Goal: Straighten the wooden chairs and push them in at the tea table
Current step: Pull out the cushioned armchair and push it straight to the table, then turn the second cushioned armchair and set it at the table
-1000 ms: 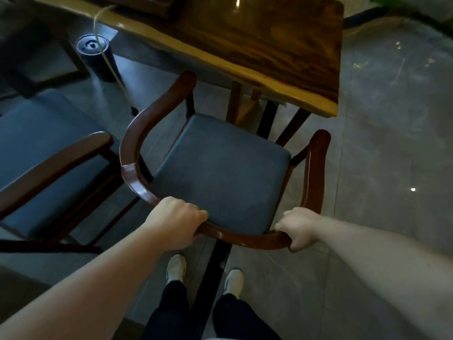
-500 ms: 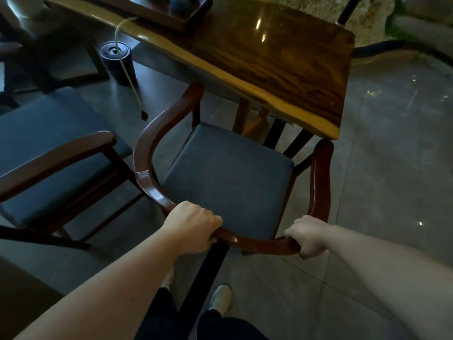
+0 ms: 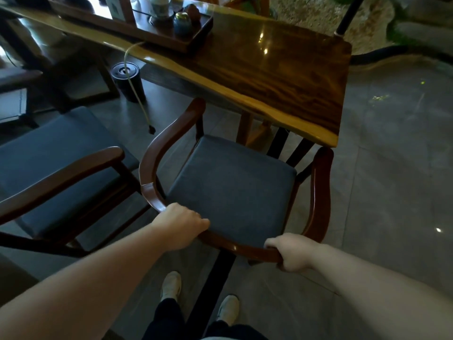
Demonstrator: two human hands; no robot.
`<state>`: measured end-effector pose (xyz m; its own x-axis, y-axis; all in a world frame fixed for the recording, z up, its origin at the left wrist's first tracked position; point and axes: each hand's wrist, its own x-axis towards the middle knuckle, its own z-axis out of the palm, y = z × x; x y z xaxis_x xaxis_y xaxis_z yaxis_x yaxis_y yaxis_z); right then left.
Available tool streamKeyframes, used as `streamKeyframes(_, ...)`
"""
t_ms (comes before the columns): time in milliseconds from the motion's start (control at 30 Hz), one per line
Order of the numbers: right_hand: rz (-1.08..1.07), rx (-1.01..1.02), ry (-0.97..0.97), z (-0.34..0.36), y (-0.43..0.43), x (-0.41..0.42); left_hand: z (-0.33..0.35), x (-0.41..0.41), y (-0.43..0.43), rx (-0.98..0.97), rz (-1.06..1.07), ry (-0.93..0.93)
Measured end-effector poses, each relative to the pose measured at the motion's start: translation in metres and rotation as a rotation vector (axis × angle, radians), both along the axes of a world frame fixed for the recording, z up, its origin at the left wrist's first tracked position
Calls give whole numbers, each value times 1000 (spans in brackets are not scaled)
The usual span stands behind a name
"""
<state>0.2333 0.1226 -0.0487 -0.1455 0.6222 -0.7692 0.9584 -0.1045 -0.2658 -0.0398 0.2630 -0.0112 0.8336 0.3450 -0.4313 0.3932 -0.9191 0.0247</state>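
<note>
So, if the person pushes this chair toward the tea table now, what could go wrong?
1. The right armrest ends close to the table corner; it may knock the edge instead of sliding under.
2. The chair's front sits near the table leg, so the seat could catch on it.
3. The second chair stands close on the left; if the chair held by the left hand and the right hand swings, their armrests may collide.

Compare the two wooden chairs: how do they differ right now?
The held chair is gripped at its curved back rail by the left hand and right hand; the left-side chair is untouched. The held chair's front reaches the tea table edge; the left-side chair stands clear of it and angled differently. Both share dark wood frames and grey-blue seat cushions.
</note>
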Motion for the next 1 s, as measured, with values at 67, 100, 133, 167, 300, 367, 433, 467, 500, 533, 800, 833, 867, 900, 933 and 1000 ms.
streamKeyframes(67,-154,16,51,-2,-5,-3,5,3,11,38,-105,67)
streamKeyframes(100,-201,29,60,-3,-7,-3,9,5,15,47,-133,82)
streamKeyframes(133,-226,35,56,-5,-7,-5,10,4,19,52,-137,91)
streamKeyframes(167,-254,41,53,-6,-6,-8,11,4,23,61,-132,96)
streamKeyframes(300,-289,56,82,-3,4,-19,11,-1,33,79,-115,127)
streamKeyframes(367,-262,44,73,1,6,-19,12,0,33,74,-102,122)
streamKeyframes(433,-223,27,51,4,9,-19,11,-1,29,69,-67,123)
streamKeyframes(467,-203,20,41,6,10,-19,11,0,28,61,-38,128)
streamKeyframes(500,-166,11,20,8,12,-18,11,0,26,47,-3,123)
streamKeyframes(533,-101,8,-14,11,15,-18,10,-1,24,34,31,106)
streamKeyframes(800,255,239,-45,52,46,-52,37,-45,-4,151,327,-153)
streamKeyframes(833,280,283,-17,58,54,-63,44,-55,-8,170,376,-181)
streamKeyframes(867,308,330,8,63,64,-75,51,-68,-13,191,427,-202)
streamKeyframes(900,328,377,31,68,74,-88,56,-79,-17,211,468,-215)
streamKeyframes(933,342,420,50,72,83,-100,59,-90,-19,226,507,-217)
streamKeyframes(1000,375,507,79,81,101,-125,65,-115,-24,255,582,-190)
